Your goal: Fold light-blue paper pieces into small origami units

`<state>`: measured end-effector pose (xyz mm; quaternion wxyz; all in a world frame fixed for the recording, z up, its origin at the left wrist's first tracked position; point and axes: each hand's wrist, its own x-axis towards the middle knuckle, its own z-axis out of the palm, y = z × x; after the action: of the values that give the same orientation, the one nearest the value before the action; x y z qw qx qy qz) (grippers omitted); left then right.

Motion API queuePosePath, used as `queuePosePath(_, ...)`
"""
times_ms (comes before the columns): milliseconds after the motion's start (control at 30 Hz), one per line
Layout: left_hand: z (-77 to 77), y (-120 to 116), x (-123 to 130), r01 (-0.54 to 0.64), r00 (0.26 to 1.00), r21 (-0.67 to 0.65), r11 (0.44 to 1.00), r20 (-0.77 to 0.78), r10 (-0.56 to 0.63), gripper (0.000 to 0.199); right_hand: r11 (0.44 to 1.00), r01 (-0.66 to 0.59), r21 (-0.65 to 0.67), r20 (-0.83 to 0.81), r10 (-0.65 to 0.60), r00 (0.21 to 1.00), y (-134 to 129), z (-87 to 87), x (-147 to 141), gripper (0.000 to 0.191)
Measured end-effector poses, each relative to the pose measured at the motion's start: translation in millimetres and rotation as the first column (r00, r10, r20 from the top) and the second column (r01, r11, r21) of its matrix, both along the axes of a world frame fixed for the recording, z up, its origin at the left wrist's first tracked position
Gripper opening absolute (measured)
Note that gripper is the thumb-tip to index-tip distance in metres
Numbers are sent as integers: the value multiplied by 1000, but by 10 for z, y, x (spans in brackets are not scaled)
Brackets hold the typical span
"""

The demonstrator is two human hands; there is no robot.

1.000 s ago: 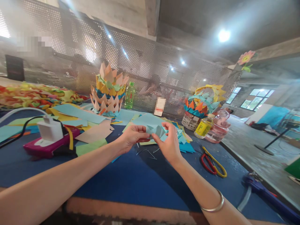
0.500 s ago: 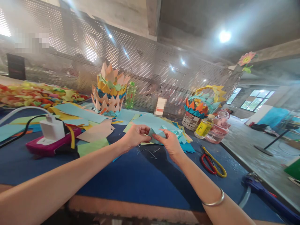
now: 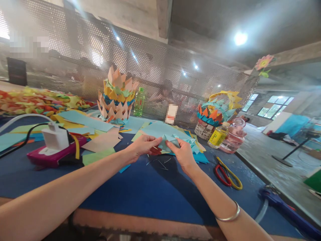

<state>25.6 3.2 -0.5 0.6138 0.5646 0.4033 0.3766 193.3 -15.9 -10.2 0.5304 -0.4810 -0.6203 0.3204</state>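
Observation:
Above the blue table top, both hands meet at a small folded light-blue paper [image 3: 164, 143]. My left hand [image 3: 145, 146] pinches its left edge between thumb and fingers. My right hand [image 3: 182, 153] grips it from the right, thumb across its front. Just behind the right hand lie more folded light-blue paper pieces [image 3: 193, 146], partly hidden by it. Sheets of light-blue paper [image 3: 157, 129] are spread beyond the hands. Several thin sticks or wires [image 3: 163, 164] rest on the table below them.
Red-and-yellow-handled scissors [image 3: 228, 174], a yellow-labelled bottle [image 3: 218, 135] and a paper-petal basket [image 3: 204, 130] stand or lie right. A taller petal piece [image 3: 116, 97] and green bottle [image 3: 139, 103] are behind. A magenta power strip [image 3: 54, 155] sits left; a blue-handled tool [image 3: 281, 202] lies front right.
The left fingers have dropped lower and spread somewhat, with the thumb now stretched along the paper's edge. The folded paper has turned slightly, and the right fingers have shifted behind it.

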Motion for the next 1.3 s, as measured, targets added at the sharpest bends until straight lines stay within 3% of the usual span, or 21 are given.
queuePosePath(233,-114,64,21,25,993,174,984,-117,-5,35,999,16,42,51,-18,999,-9,-11,-6,32)
queuePosePath(467,-100,61,31,47,977,432,901,-209,49,30,998,-4,56,19,3,1000,-8,-16,-4,29)
queuePosePath(800,-84,74,1,129,974,419,899,-225,-35,30,999,-9,38,-12,10,1000,-43,21,-33,33)
queuePosePath(1033,-1,16,2,-15,987,373,928,-141,72,26,992,-122,-8,-83,121,989,-46,16,-61,35)
queuePosePath(1300,28,7,14,-37,984,401,915,-145,104,22,984,-161,-80,-112,151,982,-13,-46,-51,34)
